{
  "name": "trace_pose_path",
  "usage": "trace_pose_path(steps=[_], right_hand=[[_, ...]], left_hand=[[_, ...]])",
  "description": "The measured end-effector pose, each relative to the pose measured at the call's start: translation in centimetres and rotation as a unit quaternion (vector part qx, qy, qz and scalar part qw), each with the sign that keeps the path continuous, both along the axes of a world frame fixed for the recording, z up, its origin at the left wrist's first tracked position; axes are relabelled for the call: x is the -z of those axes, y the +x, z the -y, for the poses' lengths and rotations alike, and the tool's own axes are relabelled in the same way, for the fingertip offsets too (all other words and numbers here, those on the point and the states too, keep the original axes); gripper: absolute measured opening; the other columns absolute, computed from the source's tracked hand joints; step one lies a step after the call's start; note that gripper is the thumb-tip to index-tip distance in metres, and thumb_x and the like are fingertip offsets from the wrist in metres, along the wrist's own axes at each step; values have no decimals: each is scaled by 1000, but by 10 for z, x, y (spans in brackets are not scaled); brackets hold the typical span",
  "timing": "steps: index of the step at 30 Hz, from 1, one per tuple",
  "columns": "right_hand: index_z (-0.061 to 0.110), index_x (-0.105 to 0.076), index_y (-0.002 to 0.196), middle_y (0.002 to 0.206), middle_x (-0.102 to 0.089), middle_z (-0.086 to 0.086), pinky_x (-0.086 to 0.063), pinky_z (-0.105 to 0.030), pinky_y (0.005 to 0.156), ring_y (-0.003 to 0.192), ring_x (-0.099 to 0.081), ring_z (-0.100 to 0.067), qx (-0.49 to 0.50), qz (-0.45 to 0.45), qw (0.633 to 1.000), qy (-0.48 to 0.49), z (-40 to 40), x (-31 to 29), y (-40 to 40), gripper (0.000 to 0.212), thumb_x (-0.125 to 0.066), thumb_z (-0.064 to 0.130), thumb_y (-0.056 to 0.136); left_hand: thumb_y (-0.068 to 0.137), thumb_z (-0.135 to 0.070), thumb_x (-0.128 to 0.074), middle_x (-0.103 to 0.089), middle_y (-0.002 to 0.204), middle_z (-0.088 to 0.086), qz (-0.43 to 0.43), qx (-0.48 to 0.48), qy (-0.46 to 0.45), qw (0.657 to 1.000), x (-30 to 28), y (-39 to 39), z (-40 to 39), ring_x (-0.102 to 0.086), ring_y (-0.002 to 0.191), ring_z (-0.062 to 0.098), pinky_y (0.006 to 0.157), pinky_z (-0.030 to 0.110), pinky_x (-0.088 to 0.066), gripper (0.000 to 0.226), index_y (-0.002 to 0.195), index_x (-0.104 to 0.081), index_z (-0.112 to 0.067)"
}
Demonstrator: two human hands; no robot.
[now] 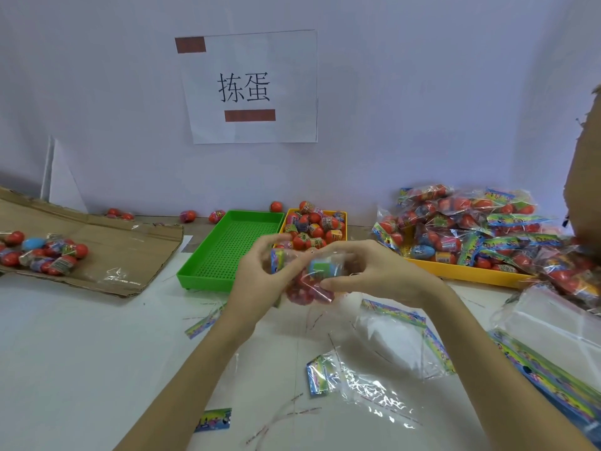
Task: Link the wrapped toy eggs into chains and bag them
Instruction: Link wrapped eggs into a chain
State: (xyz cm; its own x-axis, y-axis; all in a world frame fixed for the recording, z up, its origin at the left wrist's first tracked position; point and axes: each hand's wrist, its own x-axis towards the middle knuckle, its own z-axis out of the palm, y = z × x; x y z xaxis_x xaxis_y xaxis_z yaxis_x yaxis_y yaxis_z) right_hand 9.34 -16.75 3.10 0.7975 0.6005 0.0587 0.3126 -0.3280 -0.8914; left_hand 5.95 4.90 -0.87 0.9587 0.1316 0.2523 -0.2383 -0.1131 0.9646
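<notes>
While both hands meet above the white tabletop (pixel 81 336), the left hand (pixel 257 271) and the right hand (pixel 367 271) each pinch a clear plastic bag of red wrapped toy eggs (pixel 309 288) between curled fingers. Behind them sit a green perforated plastic tray (pixel 227 252) and, beside it, a yellow plastic tray heaped with loose eggs (pixel 313 227). Filled bags pile on a larger yellow tray (pixel 468 271) at right.

White table (pixel 81 353) with trays (pixel 227 249), bags (pixel 400 346)
</notes>
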Motion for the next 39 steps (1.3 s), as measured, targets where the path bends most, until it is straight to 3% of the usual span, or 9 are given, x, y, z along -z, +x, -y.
trace_pose_path(steps=[3, 7, 16, 21, 25, 30, 34, 37, 39], right_hand=[[21, -71, 119, 106, -76, -9, -54, -55, 98, 104, -71, -33, 41, -1, 999, 22, 1, 2, 3, 35, -82, 25, 87], [20, -78, 109, 102, -78, 0, -58, -36, 87, 97, -72, -19, 95, -6, 991, 96, 1, 6, 7, 28, -73, 40, 91], [18, -80, 92, 84, -77, -1, -60, -24, 73, 80, -70, -17, 164, 28, 977, 133, -7, 15, 12, 11, -71, 24, 96], [17, -76, 109, 94, -77, -3, -58, -25, 74, 84, -68, -15, 125, -14, 981, 149, -14, 12, 7, 15, -65, 22, 100], [23, -80, 103, 91, -76, 4, -55, -22, 73, 84, -67, -11, 126, 26, 986, 107, -18, 9, 1, 30, -68, 48, 93], [14, -79, 89, 88, -77, -3, -52, -21, 73, 79, -68, -9, 148, 20, 976, 157, -19, 8, 0, 15, -79, 29, 89], [13, -76, 86, 87, -74, -10, -54, -26, 73, 76, -66, -12, 160, 34, 969, 183, -22, 8, -1, 9, -77, 21, 91], [10, -76, 90, 89, -71, -18, -58, -37, 78, 84, -68, -30, 200, 95, 952, 210, -25, 9, 0, 9, -77, 19, 91], [13, -77, 88, 86, -70, -13, -56, -40, 72, 81, -64, -29, 229, 166, 936, 209, -26, 11, 1, 7, -79, 20, 90]], left_hand=[[79, -21, -86, -79, 101, 13, -22, 7, -82, 996, 2, 5, -3, -75, 93, 28, 81, 39, -63, 16, 92, -81, -12], [75, -19, -87, -78, 102, 13, -19, -21, -127, 992, 0, 5, -5, -73, 107, 36, 87, 48, -63, 28, 97, -78, -4], [77, -19, -87, -78, 99, 16, 27, -19, -158, 987, -5, 0, -4, -76, 97, 38, 83, 49, -63, 23, 98, -78, -21], [87, -13, -85, -77, 94, -1, 128, -64, -26, 989, -1, 3, -3, -76, 95, 19, 83, 30, -60, 24, 102, -74, -29], [87, -17, -85, -78, 97, -8, 165, -77, 26, 983, 0, 3, -3, -74, 98, 14, 85, 29, -60, 26, 103, -73, -34], [86, -25, -85, -78, 97, -6, 154, -54, 31, 986, -3, -1, -2, -74, 99, 16, 88, 42, -61, 23, 104, -74, -34], [83, -34, -84, -78, 98, -5, 144, -45, 7, 989, -6, -4, 2, -73, 98, 13, 85, 30, -60, 32, 111, -71, -27], [83, -38, -84, -69, 108, -6, 119, -75, 38, 989, -4, -3, 5, -67, 100, 7, 81, 21, -57, 47, 122, -63, -25], [85, -36, -85, -60, 95, -1, 113, -136, 80, 981, -1, -2, 5, -61, 80, 5, 69, 19, -53, 43, 114, -56, -24]])
